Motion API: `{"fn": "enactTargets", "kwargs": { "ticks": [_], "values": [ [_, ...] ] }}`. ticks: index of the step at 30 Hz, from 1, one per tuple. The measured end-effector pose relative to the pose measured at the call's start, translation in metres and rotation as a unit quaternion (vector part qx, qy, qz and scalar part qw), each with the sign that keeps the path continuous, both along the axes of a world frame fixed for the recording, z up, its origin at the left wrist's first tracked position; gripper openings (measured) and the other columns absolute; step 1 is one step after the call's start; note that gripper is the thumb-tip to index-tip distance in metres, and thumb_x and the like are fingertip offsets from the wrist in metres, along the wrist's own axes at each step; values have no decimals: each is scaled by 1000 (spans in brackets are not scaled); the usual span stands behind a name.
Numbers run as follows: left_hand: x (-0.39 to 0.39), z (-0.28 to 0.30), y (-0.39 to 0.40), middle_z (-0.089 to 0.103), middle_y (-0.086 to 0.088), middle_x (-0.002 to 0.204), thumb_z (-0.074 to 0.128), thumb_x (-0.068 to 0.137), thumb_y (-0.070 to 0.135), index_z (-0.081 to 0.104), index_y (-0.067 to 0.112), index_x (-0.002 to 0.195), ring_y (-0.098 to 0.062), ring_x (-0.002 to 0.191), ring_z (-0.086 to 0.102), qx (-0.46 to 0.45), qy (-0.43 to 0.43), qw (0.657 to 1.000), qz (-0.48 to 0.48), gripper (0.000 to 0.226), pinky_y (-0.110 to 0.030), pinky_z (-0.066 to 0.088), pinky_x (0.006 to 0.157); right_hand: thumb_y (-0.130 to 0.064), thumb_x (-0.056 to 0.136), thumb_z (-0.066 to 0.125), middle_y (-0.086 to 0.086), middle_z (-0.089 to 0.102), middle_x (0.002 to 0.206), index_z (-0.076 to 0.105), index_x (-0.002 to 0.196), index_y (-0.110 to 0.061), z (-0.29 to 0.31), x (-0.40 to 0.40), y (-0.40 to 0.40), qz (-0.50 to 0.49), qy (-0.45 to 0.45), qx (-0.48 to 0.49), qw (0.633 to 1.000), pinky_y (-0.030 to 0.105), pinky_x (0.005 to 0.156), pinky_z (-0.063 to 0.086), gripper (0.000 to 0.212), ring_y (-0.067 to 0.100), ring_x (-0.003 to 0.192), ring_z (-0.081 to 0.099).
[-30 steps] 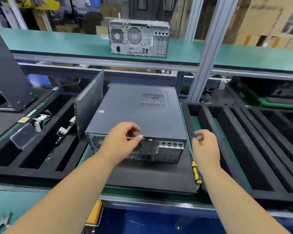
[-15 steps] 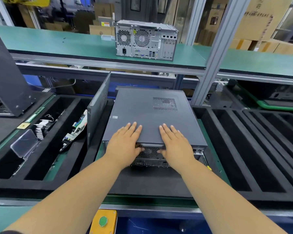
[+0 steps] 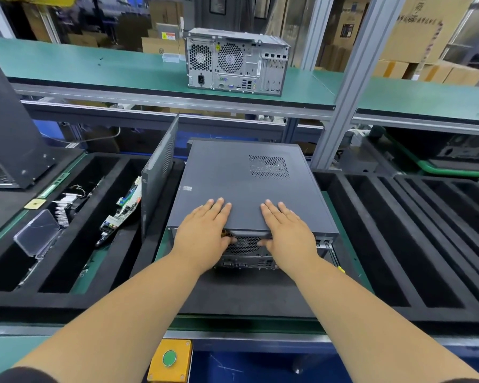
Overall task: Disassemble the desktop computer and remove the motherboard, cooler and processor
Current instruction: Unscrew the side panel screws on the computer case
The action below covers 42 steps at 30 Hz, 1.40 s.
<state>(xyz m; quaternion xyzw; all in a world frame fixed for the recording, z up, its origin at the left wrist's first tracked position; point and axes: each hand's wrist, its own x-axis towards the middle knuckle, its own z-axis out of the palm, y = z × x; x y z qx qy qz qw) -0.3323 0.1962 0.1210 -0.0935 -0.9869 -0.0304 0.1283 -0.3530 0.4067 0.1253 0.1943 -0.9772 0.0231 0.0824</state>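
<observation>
The desktop computer [image 3: 249, 194] lies at 12 o'clock, its long axis running away from the person. Left hand [image 3: 205, 233] and right hand [image 3: 286, 234] press flat on its side panel [image 3: 233, 175], thumbs probably under its near edge.

A dark grey computer case [image 3: 244, 189] lies on its side on a black foam mat [image 3: 244, 294], its rear panel facing the person. Both hands rest flat on the near end of its top cover: the left hand [image 3: 202, 230] and the right hand [image 3: 288, 230] side by side, fingers straight, thumbs tucked over the rear edge by the fan grille. A loose side panel [image 3: 158, 172] stands upright just left of the case. Left of that, a circuit board [image 3: 122, 211] leans in a slot of a black foam tray [image 3: 67, 297]. A second computer [image 3: 235, 62] stands on the green shelf [image 3: 94, 67] behind. A yellow button box [image 3: 170, 360] sits at the tabletop's front edge.
</observation>
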Motion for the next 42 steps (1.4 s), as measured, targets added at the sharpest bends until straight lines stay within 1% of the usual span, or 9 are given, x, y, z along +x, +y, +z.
{"fn": "enactTargets", "kwargs": {
  "ticks": [9, 16, 24, 27, 30, 33, 36, 39, 42],
  "values": [
    [1, -3, -1, 12, 5, 163, 39, 96, 57, 11, 23, 156, -15, 149, 11, -5, 16, 1000, 5, 74, -30, 9, 119, -48, 95, 54, -7, 9, 164, 10, 157, -21, -2, -1, 1, 5, 11, 5, 1000, 30, 120, 8, 81, 19, 151, 8],
    [9, -8, 3, 11, 6, 163, 46, 96, 42, 10, 25, 155, -15, 149, 13, -9, 21, 999, 22, 72, -29, 10, 119, -30, 93, 60, -4, 23, 161, 22, 155, -19, -4, 11, 1, -3, 29, -17, 999, 33, 120, 20, 73, 22, 149, 20],
    [11, 0, 5, 9, 8, 163, 46, 96, 46, 8, 27, 155, -13, 149, 10, 5, 5, 1000, 26, 74, -29, 7, 119, -34, 95, 57, -5, 15, 163, 13, 157, -20, 4, 13, -3, -10, 9, -5, 1000, 32, 122, 14, 77, 20, 150, 13],
    [13, 3, 3, 7, 7, 163, 48, 93, 56, 8, 26, 156, -14, 150, 8, 8, -5, 1000, 15, 80, -31, 8, 121, -34, 95, 56, -6, 7, 164, 7, 157, -21, 10, 12, -3, -4, -17, -1, 1000, 31, 122, 10, 80, 20, 151, 7],
    [19, 14, -3, 18, 7, 161, 57, 86, 62, 25, 26, 153, -13, 148, 15, 90, -52, 994, -25, 83, -30, 14, 120, -25, 91, 60, -8, 4, 164, 9, 157, -23, 21, 11, 5, 21, -84, -43, 995, 30, 122, 7, 83, 18, 151, 3],
    [31, 26, -10, 56, 11, 134, 68, 87, 43, 61, 28, 127, -5, 125, 47, 324, -1, 946, 14, 43, -18, 33, 102, -15, 86, 56, -10, 12, 163, 20, 155, -24, 34, 16, 17, 18, -128, -116, 985, 29, 122, 9, 78, 15, 151, 6],
    [42, 30, -20, 62, 12, 102, 64, 87, 33, 65, 32, 97, -4, 91, 58, 420, 103, 888, 156, 10, -26, 46, 78, -17, 89, 55, -8, 16, 162, 19, 156, -22, 37, 27, 30, -29, -105, -168, 980, 32, 122, 11, 76, 14, 150, 6],
    [45, 30, -31, 58, 7, 85, 65, 84, 30, 54, 30, 85, -14, 77, 60, 485, 95, 822, 282, 11, -29, 40, 59, -25, 94, 55, -1, 26, 159, 22, 154, -17, 38, 36, 40, -115, -66, -234, 963, 35, 117, 21, 69, 20, 147, 19],
    [44, 25, -40, 59, 2, 83, 65, 83, 28, 52, 23, 92, -20, 75, 59, 497, 21, 790, 359, 17, -32, 41, 59, -34, 94, 56, 7, 40, 148, 33, 149, -16, 40, 39, 48, -231, -18, -247, 941, 43, 107, 33, 62, 31, 132, 35]
  ]
}}
